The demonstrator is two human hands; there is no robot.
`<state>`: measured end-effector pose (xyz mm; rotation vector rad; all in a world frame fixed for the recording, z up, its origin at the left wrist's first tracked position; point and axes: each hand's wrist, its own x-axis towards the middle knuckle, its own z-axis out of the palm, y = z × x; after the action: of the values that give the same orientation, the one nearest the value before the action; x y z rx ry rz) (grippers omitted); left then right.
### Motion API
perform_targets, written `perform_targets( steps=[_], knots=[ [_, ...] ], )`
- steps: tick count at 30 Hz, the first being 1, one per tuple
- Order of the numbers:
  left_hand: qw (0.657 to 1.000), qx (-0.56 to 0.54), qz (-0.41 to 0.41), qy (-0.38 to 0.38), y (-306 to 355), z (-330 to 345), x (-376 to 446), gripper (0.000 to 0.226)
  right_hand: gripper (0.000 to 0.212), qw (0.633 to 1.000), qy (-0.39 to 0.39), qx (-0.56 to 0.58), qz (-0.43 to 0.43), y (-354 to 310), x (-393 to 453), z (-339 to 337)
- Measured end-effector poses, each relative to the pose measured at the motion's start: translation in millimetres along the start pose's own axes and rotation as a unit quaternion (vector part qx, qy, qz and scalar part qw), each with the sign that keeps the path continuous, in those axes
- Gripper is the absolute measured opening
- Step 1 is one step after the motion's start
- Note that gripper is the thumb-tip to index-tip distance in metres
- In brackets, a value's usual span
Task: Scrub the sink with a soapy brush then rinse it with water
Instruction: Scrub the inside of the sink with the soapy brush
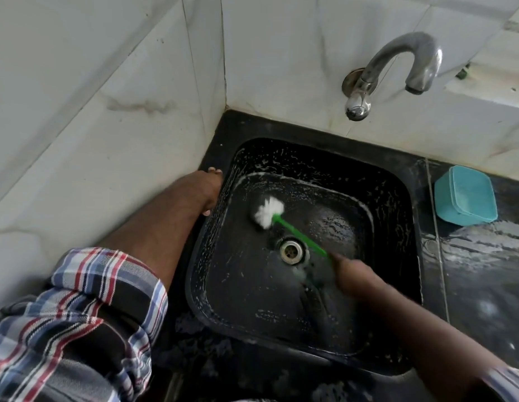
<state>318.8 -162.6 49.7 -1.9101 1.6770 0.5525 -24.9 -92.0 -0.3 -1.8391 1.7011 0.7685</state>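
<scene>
Checked sleeve (pixel 78 323) cloth, rolled up, sits low at the left. Past it the left hand (pixel 207 188) rests on the sink's (pixel 397 221) left rim, fingers bent over the edge; it holds nothing that I can see. At the sink's near right the right hand (pixel 352 275), blurry, is wrapped round the thin green handle of the brush (pixel 281 220). Its fluffy white head touches the sink floor, toward the far left. White suds speckle the shiny black square sink. A round metal drain (pixel 291 250) sits mid-floor. A curved metal tap (pixel 397 71) sticks out of the marble-look wall. On the counter's right edge stands a smooth teal box (pixel 465 195).
</scene>
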Motion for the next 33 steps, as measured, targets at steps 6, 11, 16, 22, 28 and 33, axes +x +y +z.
perform_targets(
  steps=[6,11,16,22,28,33],
  knots=[
    [1.0,0.02,0.0,-0.003,2.9,-1.8,-1.6,0.118,0.062,0.994,-0.04,0.013,-0.099,-48.9,-19.7,43.0],
    [1.0,0.008,-0.011,-0.019,0.4,0.4,3.3,0.116,0.066,0.997,0.003,-0.008,0.08,50.7,-6.8,17.1],
    [1.0,0.012,-0.005,-0.017,1.0,0.7,2.1,0.111,0.06,0.995,-0.015,0.095,-0.011,-52.5,4.3,37.6],
    [1.0,-0.009,-0.007,-0.011,0.0,2.2,8.0,0.102,0.058,0.99,0.009,0.089,0.107,36.3,-12.9,32.7],
    [1.0,0.007,0.003,0.01,-2.3,6.4,12.1,0.114,0.053,0.983,-0.01,0.183,-0.002,-75.2,4.6,31.3],
    [1.0,0.003,0.018,0.018,-4.3,10.2,15.9,0.114,0.053,0.987,0.004,0.149,0.062,-8.9,-17.5,42.0]
  ],
)
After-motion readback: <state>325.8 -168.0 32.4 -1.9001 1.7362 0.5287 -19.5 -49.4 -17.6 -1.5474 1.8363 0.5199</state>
